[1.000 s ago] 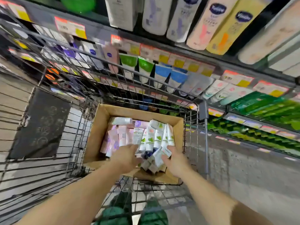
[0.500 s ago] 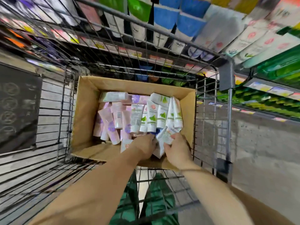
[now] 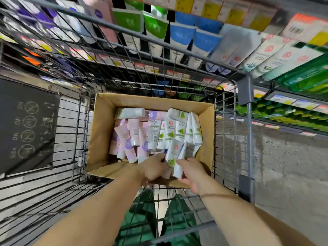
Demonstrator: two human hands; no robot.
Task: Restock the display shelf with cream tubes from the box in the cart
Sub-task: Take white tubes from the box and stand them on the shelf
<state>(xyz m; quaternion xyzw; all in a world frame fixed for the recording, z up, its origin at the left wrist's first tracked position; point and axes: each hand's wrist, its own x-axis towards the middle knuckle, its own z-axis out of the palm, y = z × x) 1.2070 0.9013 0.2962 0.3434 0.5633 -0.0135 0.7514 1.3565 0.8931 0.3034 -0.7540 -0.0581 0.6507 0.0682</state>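
A retail shop aisle is shown — a wire shopping cart is parked against display shelving. Beyond the cart, rows of packaged tubes and price labels are seen; beneath it — bare concrete floor.

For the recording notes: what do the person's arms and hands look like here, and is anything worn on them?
Both forearms are bare, with no sleeves in view and no gloves on the left hand or the right hand. A thin dark band circles the right wrist. No rings or watch show.
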